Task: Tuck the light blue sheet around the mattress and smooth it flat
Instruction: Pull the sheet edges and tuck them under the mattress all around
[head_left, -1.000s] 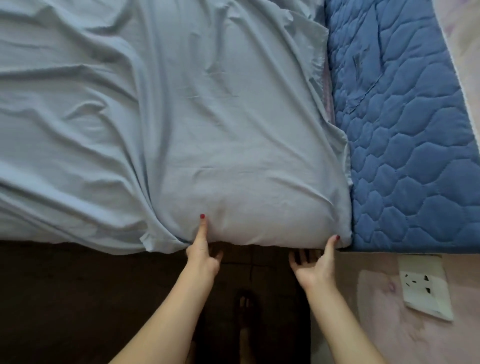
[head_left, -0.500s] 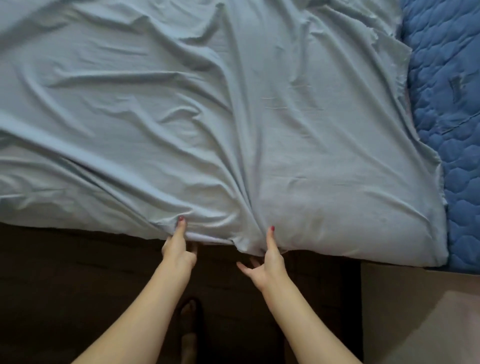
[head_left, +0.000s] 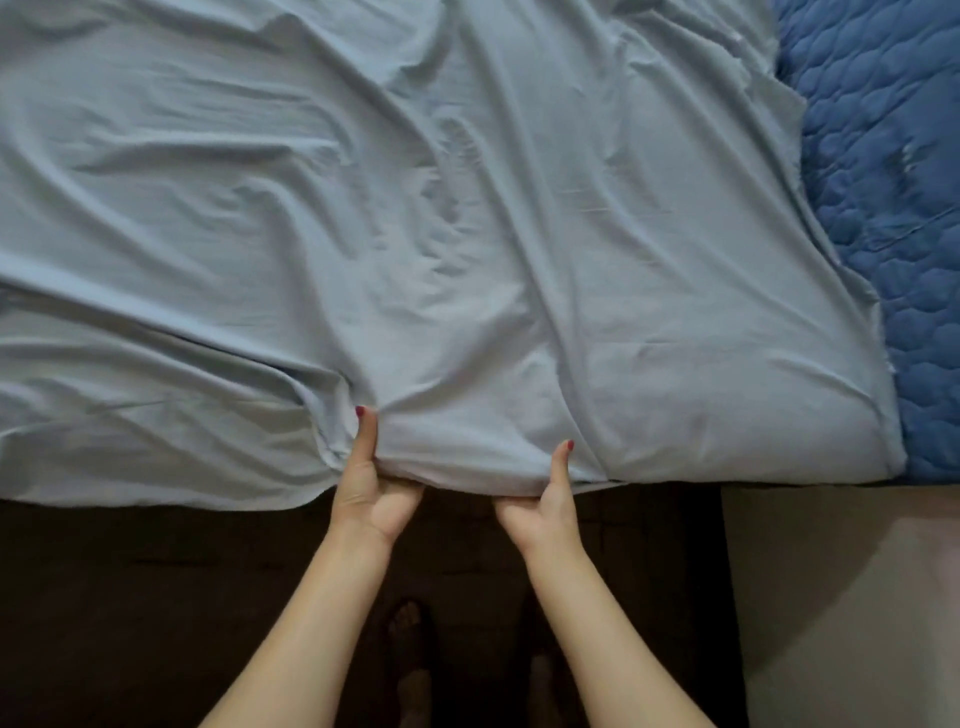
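Note:
The light blue sheet (head_left: 415, 208) lies wrinkled over the mattress and fills most of the view. Its near edge hangs over the mattress side. My left hand (head_left: 369, 483) grips that edge from below, thumb on top of the fabric. A short way to the right, my right hand (head_left: 545, 504) holds the same edge in the same way, fingers hidden under the sheet. A bunched fold runs between the two thumbs. At the right the sheet ends at a rounded corner (head_left: 878, 447).
A dark blue quilted cover (head_left: 893, 182) lies bare on the mattress to the right of the sheet. Below the mattress edge is the dark bed side (head_left: 156, 597). A pale floor or surface (head_left: 841, 597) shows at lower right. My feet stand below my arms.
Both hands have shifted left along the sheet's near edge, away from the right corner. The view has followed to the left, so less of the blue quilted cover shows.

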